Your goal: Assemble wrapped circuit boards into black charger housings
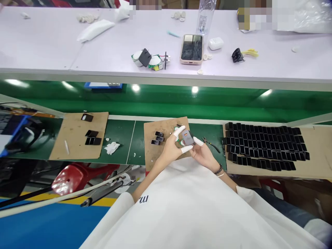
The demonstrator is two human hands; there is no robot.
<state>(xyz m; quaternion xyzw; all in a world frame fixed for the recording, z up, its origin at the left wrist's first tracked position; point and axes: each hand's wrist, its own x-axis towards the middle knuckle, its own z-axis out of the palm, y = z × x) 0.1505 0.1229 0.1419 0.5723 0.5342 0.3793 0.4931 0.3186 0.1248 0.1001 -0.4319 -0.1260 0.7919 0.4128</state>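
At the right edge of the cardboard mat, here are both hands together, clamped on one dark casing, its orange-marked face showing. The left hand angles up from below, forearm slanting, two white-tipped digits spread wide, one at the casing's far side, one at the near. And the right hand, beaded bracelet at the wrist, leans in opposite, a white-tipped digit against the right edge. Pliers lie nearby, just right.
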